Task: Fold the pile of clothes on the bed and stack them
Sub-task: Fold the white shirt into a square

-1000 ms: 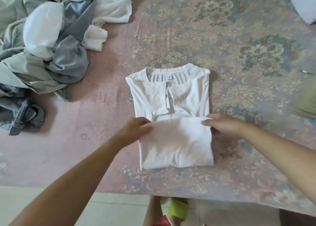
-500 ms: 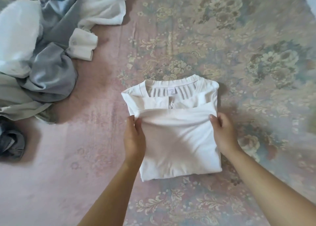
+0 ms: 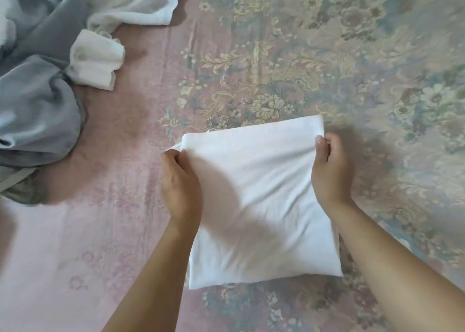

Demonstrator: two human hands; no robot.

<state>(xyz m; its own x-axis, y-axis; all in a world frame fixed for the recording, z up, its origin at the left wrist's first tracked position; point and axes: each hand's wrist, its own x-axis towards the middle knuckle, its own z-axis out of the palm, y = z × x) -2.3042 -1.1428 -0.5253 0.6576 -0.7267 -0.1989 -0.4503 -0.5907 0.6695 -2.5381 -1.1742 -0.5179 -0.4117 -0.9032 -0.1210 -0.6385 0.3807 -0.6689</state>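
Folding of the white shirt [image 3: 261, 201] on the bed [image 3: 327, 62] looks nearly finished; its far corners are pinched by the left hand [image 3: 180, 180] and right hand [image 3: 328, 170]. Next, release and stacking are called for, apart from the unfolded pile [image 3: 37, 85].

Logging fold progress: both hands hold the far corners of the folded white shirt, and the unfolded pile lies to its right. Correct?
Not quite. The head view shows the unfolded pile to the left of the folded white shirt, not the right. The left hand and right hand do hold its far corners.
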